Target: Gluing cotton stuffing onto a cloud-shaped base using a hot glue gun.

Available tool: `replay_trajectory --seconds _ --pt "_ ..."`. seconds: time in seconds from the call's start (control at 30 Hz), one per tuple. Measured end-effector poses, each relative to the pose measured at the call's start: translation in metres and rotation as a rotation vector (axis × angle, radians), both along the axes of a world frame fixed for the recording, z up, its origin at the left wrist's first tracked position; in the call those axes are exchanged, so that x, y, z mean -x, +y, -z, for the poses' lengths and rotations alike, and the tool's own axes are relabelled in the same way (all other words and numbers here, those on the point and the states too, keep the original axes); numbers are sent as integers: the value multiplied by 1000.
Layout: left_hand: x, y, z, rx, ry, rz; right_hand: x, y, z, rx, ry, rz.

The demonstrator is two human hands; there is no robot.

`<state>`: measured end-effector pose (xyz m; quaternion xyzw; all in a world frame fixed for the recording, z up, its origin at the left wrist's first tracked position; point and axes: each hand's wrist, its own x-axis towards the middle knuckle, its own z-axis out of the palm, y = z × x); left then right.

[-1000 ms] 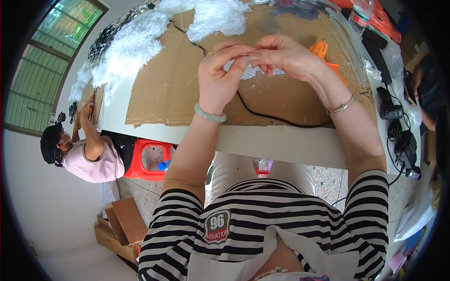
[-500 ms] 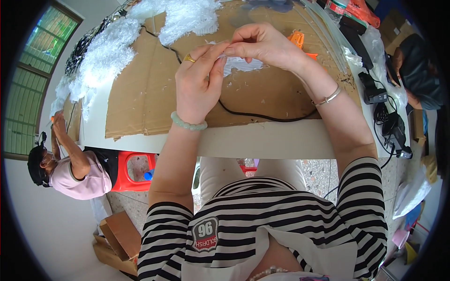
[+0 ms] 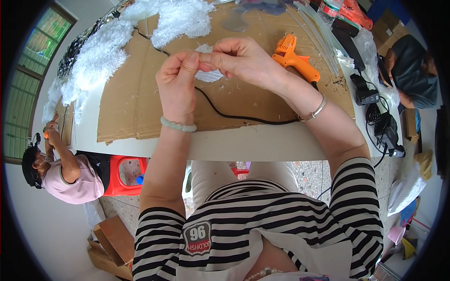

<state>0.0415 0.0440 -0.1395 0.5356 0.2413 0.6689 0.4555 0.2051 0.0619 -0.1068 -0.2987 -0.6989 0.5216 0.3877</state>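
Over the cardboard sheet point(image 3: 154, 103), my left hand point(image 3: 179, 77) and my right hand point(image 3: 241, 61) meet at their fingertips. Both are closed in a pinch, thumb against forefinger, and whatever sits between the fingers is too small or hidden to name. Just behind and below the fingertips lies a white, ribbed-looking flat piece point(image 3: 209, 76), partly covered by my hands. To the right of my right hand an orange glue gun point(image 3: 296, 58) lies on the cardboard, touched by neither hand.
Fluffy white fringed material point(image 3: 96, 65) heaps along the left and far side. Clear sticks point(image 3: 311, 30) lie at the far right. A black cable point(image 3: 234, 115) crosses the cardboard; black power adapters point(image 3: 386, 129) rest on the right edge. Another person point(image 3: 70, 173) works at the left.
My joined hands have shifted left and slightly nearer, with the left fingers curled in more. More of the glue gun shows now. The whole view has drifted a little.
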Motion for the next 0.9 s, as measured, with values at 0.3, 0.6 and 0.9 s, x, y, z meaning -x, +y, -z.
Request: replay_trajectory --seconds 0.3,0.6,0.9 --pt "18 9 2 -89 -149 130 -7 -3 -21 -61 29 70" --pt "-10 -9 -13 -73 206 -205 -9 3 -12 -39 -49 54" --pt "-10 -4 -5 -144 378 -274 -10 6 -5 -62 -193 90"
